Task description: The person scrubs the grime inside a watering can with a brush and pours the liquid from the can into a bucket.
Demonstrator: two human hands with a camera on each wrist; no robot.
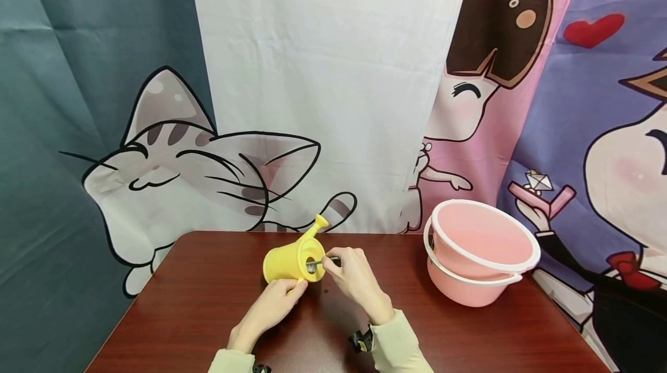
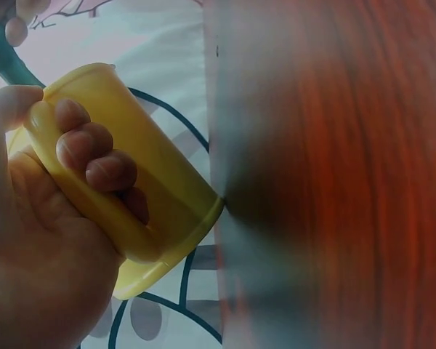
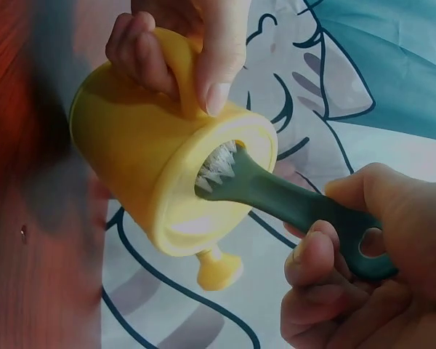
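Note:
A yellow watering can (image 1: pixel 283 263) is tipped over the table, its opening turned toward the right and its spout pointing up and away in the head view. My left hand (image 1: pixel 276 303) grips the can's handle, fingers curled through it, as the left wrist view shows. My right hand (image 1: pixel 356 280) holds a dark green brush (image 3: pixel 291 200) by the end of its handle, where there is a hole. The white bristles (image 3: pixel 219 166) sit inside the can's round opening; the tip of the brush head is hidden within. One bottom edge of the can meets the table.
Two pink basins (image 1: pixel 484 240), one tilted inside the other, stand at the table's right side. The brown wooden table (image 1: pixel 193 303) backs onto a cartoon-printed curtain (image 1: pixel 333 72). A small dark spot (image 1: pixel 326 291) lies on the tabletop near the can.

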